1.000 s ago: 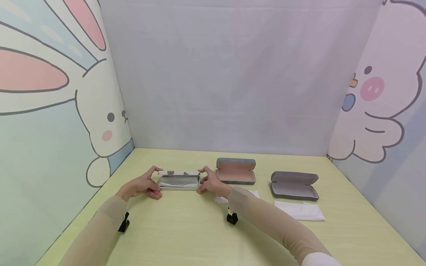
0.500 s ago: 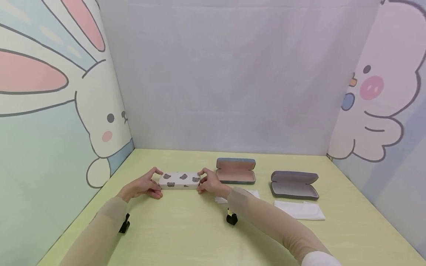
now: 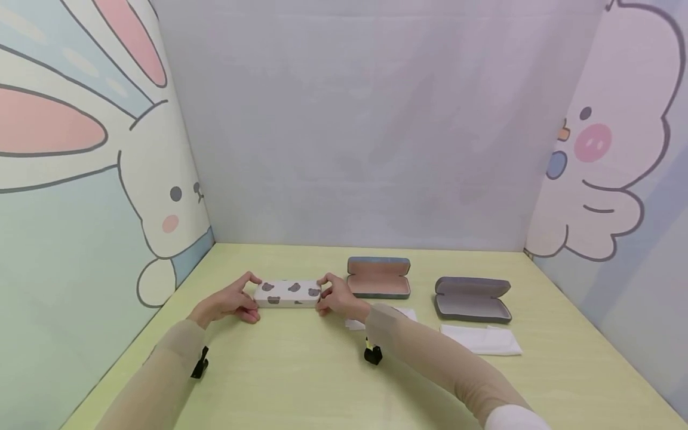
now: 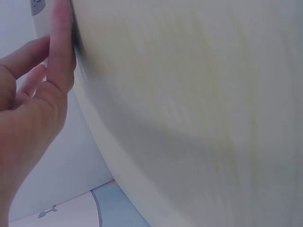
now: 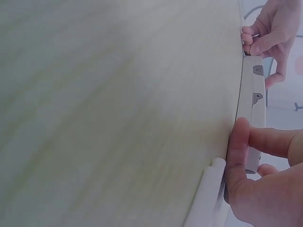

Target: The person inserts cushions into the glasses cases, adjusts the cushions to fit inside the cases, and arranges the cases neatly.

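A white glasses case printed with grey bear heads lies on the pale yellow table with its lid down. My left hand holds its left end between thumb and fingers. At the opposite end, my right hand grips the case in the same way, index finger at the upper corner. The right wrist view shows both hands at the ends of the case, its lid flush with the base. Only a corner of the case appears beside the left fingers in the left wrist view.
Behind the right hand stands a blue glasses case with pink lining, lid raised. Farther right is a dark grey case, also lid up. A folded white cloth lies before it; another cloth is partly under the right forearm.
The lid of the white glasses case has come down over the cloth inside, so the bear-printed top now faces up. Both hands stay at its ends.
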`<act>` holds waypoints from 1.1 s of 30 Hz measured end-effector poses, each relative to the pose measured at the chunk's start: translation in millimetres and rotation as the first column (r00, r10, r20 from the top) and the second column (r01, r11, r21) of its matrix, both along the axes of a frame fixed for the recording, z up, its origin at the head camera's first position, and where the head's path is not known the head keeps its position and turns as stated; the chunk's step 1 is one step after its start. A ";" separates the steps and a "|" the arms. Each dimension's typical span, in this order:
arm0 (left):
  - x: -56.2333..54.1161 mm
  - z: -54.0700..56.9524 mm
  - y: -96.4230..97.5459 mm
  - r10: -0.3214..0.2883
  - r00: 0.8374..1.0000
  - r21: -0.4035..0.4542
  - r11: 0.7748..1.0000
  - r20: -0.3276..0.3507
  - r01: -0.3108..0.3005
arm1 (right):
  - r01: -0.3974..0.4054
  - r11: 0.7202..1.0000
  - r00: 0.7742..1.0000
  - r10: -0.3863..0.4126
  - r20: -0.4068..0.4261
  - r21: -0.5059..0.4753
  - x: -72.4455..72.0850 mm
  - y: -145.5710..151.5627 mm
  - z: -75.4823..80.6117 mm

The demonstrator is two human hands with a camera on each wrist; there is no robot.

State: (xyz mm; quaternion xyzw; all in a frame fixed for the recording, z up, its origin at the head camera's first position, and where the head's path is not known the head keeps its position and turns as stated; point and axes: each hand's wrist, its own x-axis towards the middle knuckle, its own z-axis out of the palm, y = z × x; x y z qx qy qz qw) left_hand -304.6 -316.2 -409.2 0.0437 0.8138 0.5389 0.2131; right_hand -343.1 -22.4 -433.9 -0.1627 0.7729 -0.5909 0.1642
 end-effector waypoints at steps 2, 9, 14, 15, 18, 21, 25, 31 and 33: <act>1.1 2.1 1.4 -0.003 1.000 -0.034 0.999 -0.007 0.003 | -0.013 1.000 1.000 0.013 0.006 0.009 0.2 1.6 1.7; 6.0 25.8 16.8 -0.021 0.990 -0.137 0.991 -0.139 0.001 | -0.083 0.996 0.997 0.083 -0.003 0.038 6.3 22.1 23.0; 9.5 38.1 45.7 -0.093 0.983 -0.013 0.996 -0.159 0.092 | -0.102 0.995 0.993 0.102 -0.061 0.001 11.8 49.2 39.1; 10.1 38.6 53.0 -0.110 0.984 0.027 0.993 -0.141 0.115 | -0.108 0.994 0.992 0.107 -0.072 -0.009 13.4 55.8 41.1; 12.6 37.3 75.5 -0.157 0.985 0.149 0.975 -0.076 0.167 | -0.126 0.992 0.988 0.123 -0.092 -0.030 18.4 77.6 45.8; 15.2 32.9 95.3 -0.186 0.982 0.250 0.950 -0.022 0.185 | -0.129 0.991 0.988 0.125 -0.091 -0.042 23.8 100.3 47.7; 18.8 25.0 116.7 -0.204 0.979 0.347 0.920 0.025 0.183 | -0.117 0.991 0.992 0.114 -0.048 -0.061 31.5 132.1 46.2; 23.3 8.4 142.5 -0.198 0.975 0.425 0.894 0.096 0.140 | -0.102 0.992 0.991 0.108 0.075 -0.079 40.8 174.4 34.2; 23.9 2.5 151.2 -0.207 0.970 0.440 0.888 0.128 0.131 | -0.098 0.992 0.987 0.106 0.122 -0.074 44.0 186.3 29.2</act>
